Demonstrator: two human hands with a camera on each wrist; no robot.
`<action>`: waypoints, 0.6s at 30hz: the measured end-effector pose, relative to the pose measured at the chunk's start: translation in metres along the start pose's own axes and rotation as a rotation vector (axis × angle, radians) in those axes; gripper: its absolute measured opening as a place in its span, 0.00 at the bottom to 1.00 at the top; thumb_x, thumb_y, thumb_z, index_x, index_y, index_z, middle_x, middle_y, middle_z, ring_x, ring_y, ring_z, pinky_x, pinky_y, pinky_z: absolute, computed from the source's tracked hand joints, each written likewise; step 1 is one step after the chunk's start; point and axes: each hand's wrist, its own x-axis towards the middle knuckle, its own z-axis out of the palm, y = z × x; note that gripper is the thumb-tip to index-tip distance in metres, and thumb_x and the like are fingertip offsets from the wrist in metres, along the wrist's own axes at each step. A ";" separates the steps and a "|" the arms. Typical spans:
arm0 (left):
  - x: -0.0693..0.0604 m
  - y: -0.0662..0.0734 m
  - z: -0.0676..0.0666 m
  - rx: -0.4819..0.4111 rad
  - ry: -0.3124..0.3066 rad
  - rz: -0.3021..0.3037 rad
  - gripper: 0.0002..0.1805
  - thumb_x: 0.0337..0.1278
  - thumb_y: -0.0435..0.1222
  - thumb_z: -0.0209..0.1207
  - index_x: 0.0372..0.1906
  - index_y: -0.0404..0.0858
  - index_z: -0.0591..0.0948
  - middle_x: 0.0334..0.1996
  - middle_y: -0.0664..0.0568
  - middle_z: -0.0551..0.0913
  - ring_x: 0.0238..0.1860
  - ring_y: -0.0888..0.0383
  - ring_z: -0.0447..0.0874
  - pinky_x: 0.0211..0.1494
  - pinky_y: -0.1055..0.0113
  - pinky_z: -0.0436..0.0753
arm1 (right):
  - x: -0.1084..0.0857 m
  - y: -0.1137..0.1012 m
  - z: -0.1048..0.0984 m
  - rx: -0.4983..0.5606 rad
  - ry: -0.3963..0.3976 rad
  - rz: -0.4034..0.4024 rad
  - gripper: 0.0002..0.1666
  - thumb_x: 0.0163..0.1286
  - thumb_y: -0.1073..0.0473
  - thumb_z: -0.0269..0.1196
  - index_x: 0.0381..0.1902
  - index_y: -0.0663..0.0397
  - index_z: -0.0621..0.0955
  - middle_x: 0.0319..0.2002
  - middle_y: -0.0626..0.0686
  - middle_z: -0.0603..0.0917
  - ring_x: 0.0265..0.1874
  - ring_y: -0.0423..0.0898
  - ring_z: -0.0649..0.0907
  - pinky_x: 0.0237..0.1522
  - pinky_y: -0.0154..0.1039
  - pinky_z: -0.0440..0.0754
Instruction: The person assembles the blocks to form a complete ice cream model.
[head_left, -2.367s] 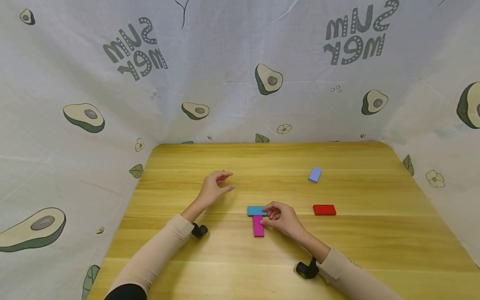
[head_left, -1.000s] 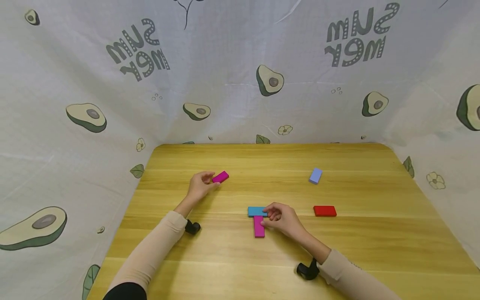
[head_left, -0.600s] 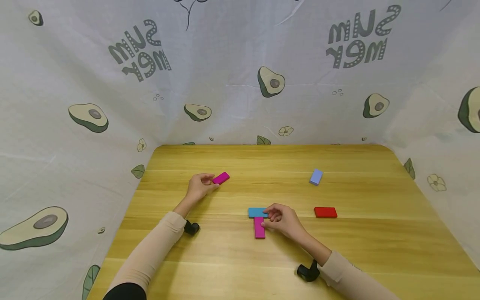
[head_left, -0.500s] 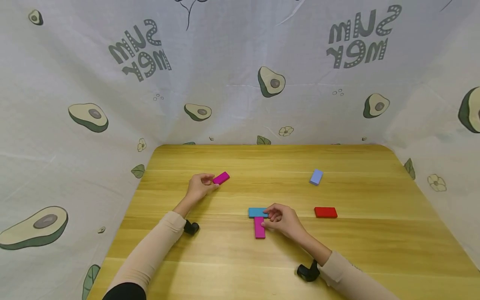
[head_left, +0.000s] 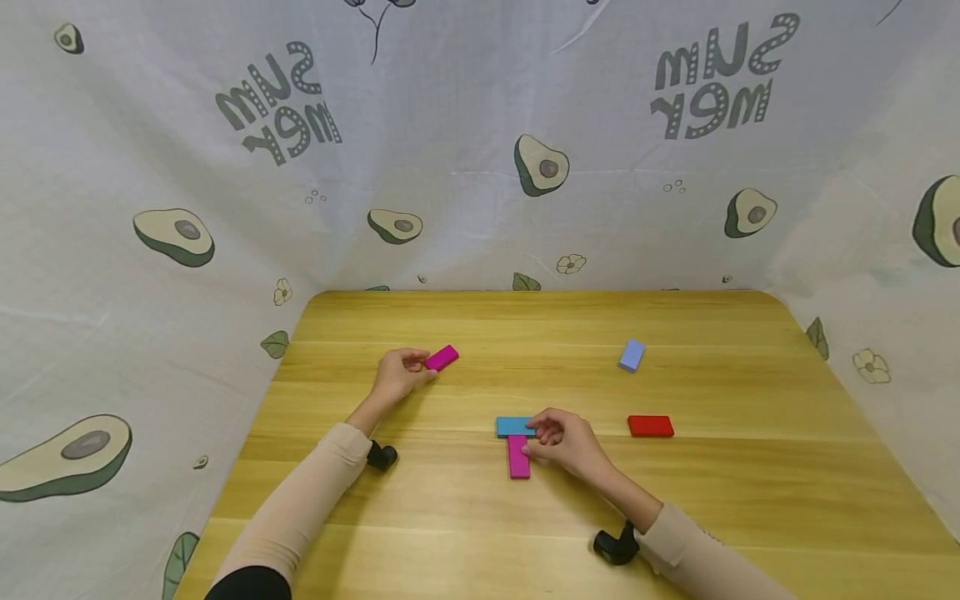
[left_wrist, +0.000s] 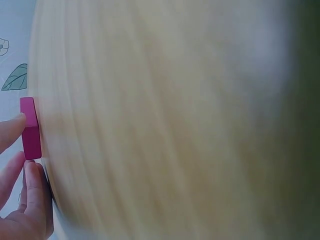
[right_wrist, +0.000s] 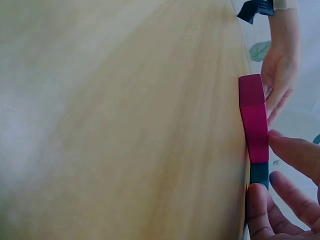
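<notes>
Near the table's back left lies a magenta block point(head_left: 442, 358), slanted. My left hand point(head_left: 396, 377) pinches its near-left end between thumb and finger; in the left wrist view the block point(left_wrist: 31, 129) meets those fingertips. At the table's middle a light blue block point(head_left: 513, 427) lies crosswise, and a second magenta block point(head_left: 518, 457) touches its near side, forming a T. My right hand point(head_left: 572, 443) rests against both: the index finger touches the blue block's right end, the thumb the magenta block's right side. The right wrist view shows the second magenta block point(right_wrist: 255, 120) end-on.
To the right on the wooden table point(head_left: 750, 500) lie a red block point(head_left: 650, 426) and, farther back, a periwinkle block point(head_left: 632, 356). A pale avocado-printed cloth point(head_left: 465, 150) hangs behind and at both sides. Black wrist cameras point(head_left: 617, 546) hang below the sleeves.
The left hand has moved left and now sits at the near-left end of its magenta block, which its fingers mostly covered earlier. The right hand and the T have stayed in place.
</notes>
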 end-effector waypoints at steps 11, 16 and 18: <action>0.001 -0.004 0.000 0.026 -0.011 0.022 0.18 0.53 0.28 0.72 0.50 0.28 0.85 0.46 0.39 0.86 0.43 0.49 0.84 0.50 0.61 0.84 | 0.000 0.001 0.001 -0.004 0.000 -0.003 0.18 0.55 0.67 0.77 0.41 0.67 0.84 0.31 0.55 0.82 0.29 0.45 0.79 0.32 0.32 0.81; 0.002 -0.004 0.000 0.028 -0.011 0.022 0.18 0.53 0.28 0.71 0.50 0.28 0.85 0.46 0.39 0.86 0.43 0.49 0.84 0.50 0.60 0.84 | 0.000 0.001 0.002 -0.006 0.004 -0.003 0.18 0.55 0.67 0.77 0.41 0.67 0.84 0.31 0.56 0.82 0.29 0.45 0.79 0.32 0.32 0.81; 0.002 -0.003 0.000 0.029 -0.012 0.024 0.18 0.54 0.28 0.71 0.50 0.28 0.85 0.46 0.38 0.86 0.43 0.49 0.85 0.50 0.61 0.84 | 0.000 0.001 0.002 -0.006 0.005 -0.002 0.18 0.55 0.66 0.77 0.41 0.67 0.84 0.31 0.56 0.82 0.29 0.45 0.79 0.32 0.32 0.81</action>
